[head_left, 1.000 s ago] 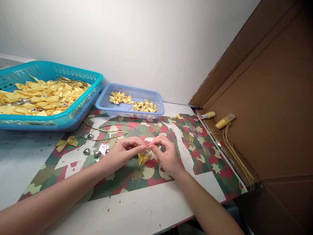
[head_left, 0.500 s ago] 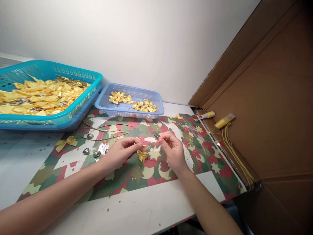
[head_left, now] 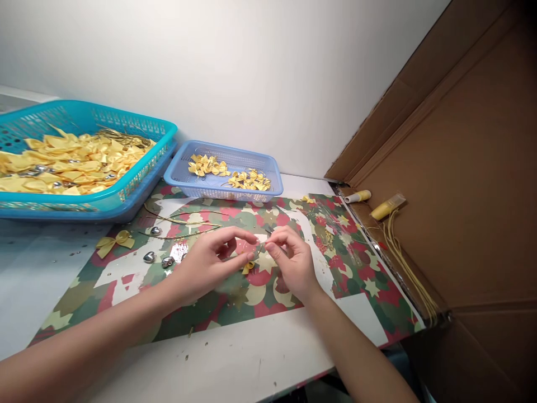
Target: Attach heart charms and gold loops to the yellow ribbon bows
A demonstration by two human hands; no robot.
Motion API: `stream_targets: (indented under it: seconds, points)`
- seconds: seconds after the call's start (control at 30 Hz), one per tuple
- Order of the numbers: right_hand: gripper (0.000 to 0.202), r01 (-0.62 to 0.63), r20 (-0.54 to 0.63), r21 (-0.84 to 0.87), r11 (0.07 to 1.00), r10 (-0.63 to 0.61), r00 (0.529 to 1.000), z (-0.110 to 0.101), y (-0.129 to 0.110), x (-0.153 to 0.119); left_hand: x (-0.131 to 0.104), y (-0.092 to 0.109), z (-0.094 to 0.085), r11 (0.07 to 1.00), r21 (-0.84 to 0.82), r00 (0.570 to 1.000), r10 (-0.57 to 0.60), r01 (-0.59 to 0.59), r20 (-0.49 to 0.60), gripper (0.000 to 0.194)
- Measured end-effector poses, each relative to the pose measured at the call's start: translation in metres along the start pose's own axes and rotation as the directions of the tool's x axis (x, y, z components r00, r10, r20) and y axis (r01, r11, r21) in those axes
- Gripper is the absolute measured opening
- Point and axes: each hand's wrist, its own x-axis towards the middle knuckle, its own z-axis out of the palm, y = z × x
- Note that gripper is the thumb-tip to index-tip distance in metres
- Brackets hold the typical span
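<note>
My right hand (head_left: 291,258) pinches a thin gold cord between thumb and forefinger, and a small dark tip pokes out above those fingers. The cord curves in a loop towards my left hand (head_left: 212,263), whose thumb and forefinger are spread apart around it. Just under the left thumb shows a small yellow ribbon bow (head_left: 248,268), partly covered by that thumb. Several silver hearts (head_left: 149,257) lie left of my left hand. A larger yellow bow (head_left: 114,243) rests farther left, and loose gold cords (head_left: 184,223) stretch behind the hand.
A turquoise basket (head_left: 138,174) full of yellow bows stands at the left, on a blue one. Behind my hands, a small blue basket (head_left: 224,193) holds bows. Thread spools (head_left: 385,208) and hanging cords (head_left: 398,263) sit by the cardboard wall (head_left: 453,184) at right.
My left thumb and forefinger have parted and moved slightly right, towards the right hand. The small bow is now more covered. My right hand keeps its pinch in nearly the same spot.
</note>
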Motion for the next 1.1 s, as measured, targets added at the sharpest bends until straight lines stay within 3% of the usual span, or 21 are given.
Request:
stream_targets:
  seconds: [0.17,0.37,0.57,0.83,0.93,1.1]
  points:
    - [0.008,-0.015,-0.008,-0.026,1.000,0.015,1.000,0.006,0.000,0.001,0.003,-0.002,0.001,0.997,0.056,0.999,0.050,-0.049,-0.006,0.020]
    - [0.011,-0.123,-0.084,-0.041,0.992,0.119,0.989,0.008,0.007,0.005,0.013,-0.010,-0.008,0.998,0.051,0.998,-0.047,0.045,0.034,0.031]
    - [0.011,-0.173,-0.135,-0.015,0.985,0.169,0.976,0.006,0.012,0.007,0.031,-0.015,-0.015,0.934,0.278,0.968,0.183,-0.226,0.173,0.022]
    - [0.010,-0.192,-0.134,0.023,0.981,0.194,0.972,0.006,0.014,0.005,0.035,-0.031,-0.012,0.904,0.265,0.939,0.299,-0.336,0.171,0.018]
    - [0.010,-0.190,-0.126,0.037,0.981,0.193,0.973,0.005,0.013,0.004,0.035,-0.033,-0.012,0.925,0.223,0.946,0.273,-0.308,0.174,0.020]
    - [0.012,-0.141,-0.058,0.051,0.989,0.143,0.988,-0.003,0.010,0.004,0.036,-0.028,-0.012,0.972,0.181,0.975,0.116,-0.151,0.189,0.024]
